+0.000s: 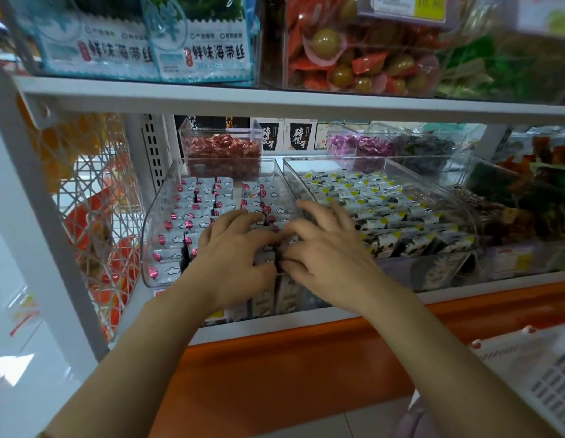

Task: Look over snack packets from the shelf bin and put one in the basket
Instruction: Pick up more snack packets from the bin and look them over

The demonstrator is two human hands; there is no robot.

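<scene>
A clear plastic shelf bin [154,222] holds rows of small white snack packets [192,213] with pink marks and cloud prints. Both hands are inside the front of this bin. My left hand [233,257] lies over the packets with fingers curled down among them. My right hand [322,248] sits beside it, fingertips pinching packets near the bin's middle front. The packets under the hands are mostly hidden. A white basket [540,371] shows at the lower right edge, below the shelf.
A second clear bin [401,213] of white-and-yellow packets stands right of the first. Small bins of red [222,150] and purple [363,143] sweets sit behind. The upper shelf [274,99] overhangs close above. An orange ledge [306,368] runs below.
</scene>
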